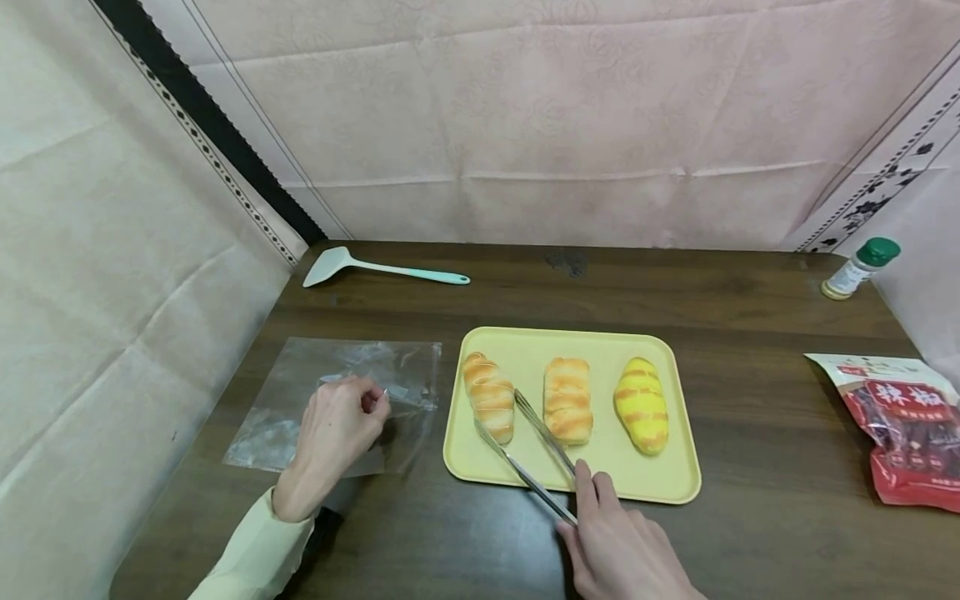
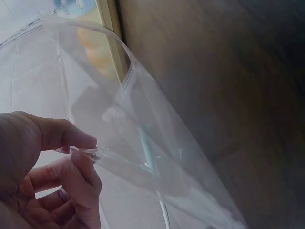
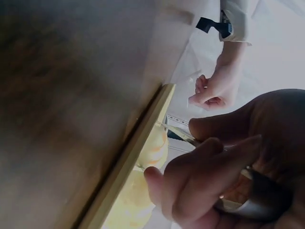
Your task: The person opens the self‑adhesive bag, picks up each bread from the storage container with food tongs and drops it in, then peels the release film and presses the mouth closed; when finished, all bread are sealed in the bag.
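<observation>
My left hand [image 1: 341,425] pinches the edge of a clear plastic bag [image 1: 262,429] between thumb and fingertips; the left wrist view shows the bag's mouth [image 2: 128,57] gaping. In my right hand [image 1: 622,537] are metal tongs [image 1: 528,478], gripped by their arms. The tongs' tips lie on either side of a golden striped bread roll [image 1: 491,396]; whether they touch it I cannot tell. That roll rests at the left of a pale yellow tray [image 1: 536,346]. Beside it on the tray are a squarer golden bread [image 1: 567,400] and a yellow striped bread [image 1: 642,406].
A pale turquoise spatula [image 1: 405,268] lies at the back left of the dark wooden table [image 1: 750,417]. Toward the right stand a small green-capped bottle [image 1: 858,268] and a red food packet [image 1: 911,429]. Pale cloth walls [image 1: 562,125] enclose the table's back and sides.
</observation>
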Demonstrator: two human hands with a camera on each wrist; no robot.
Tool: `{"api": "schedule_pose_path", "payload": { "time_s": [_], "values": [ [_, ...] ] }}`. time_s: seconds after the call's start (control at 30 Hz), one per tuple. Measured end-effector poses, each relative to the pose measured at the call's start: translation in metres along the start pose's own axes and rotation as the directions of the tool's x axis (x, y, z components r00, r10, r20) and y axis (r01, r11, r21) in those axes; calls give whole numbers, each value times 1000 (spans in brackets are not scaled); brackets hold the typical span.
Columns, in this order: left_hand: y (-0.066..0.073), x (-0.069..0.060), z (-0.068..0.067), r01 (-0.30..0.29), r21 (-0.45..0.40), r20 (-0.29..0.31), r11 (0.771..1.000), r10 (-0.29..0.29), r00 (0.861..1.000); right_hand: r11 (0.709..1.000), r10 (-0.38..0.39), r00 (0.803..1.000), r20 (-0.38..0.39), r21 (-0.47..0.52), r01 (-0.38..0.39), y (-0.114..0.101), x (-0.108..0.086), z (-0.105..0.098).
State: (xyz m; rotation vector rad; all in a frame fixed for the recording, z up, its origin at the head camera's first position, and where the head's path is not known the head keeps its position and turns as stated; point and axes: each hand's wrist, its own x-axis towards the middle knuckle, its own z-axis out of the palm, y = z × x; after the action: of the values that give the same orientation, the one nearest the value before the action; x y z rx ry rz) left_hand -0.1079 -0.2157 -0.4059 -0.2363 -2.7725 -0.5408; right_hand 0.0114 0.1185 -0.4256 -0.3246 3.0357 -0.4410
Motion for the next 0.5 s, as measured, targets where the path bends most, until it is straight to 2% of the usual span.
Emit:
{"api": "schedule_pose_path", "payload": {
  "time_s": [0.13,0.3,0.5],
  "values": [
    [-1,0,2,-16,2,-7,1000,16,1000,999,-13,999,-40,-54,11,-4,1,1],
    [-2,0,2,-28,6,-23,1000,28,999,998,-26,994,-105,-63,20,0,1,2],
    [-2,0,2,-27,2,-22,1000,27,999,996,-31,993,-110,-86,21,4,5,2]
  ]
}}
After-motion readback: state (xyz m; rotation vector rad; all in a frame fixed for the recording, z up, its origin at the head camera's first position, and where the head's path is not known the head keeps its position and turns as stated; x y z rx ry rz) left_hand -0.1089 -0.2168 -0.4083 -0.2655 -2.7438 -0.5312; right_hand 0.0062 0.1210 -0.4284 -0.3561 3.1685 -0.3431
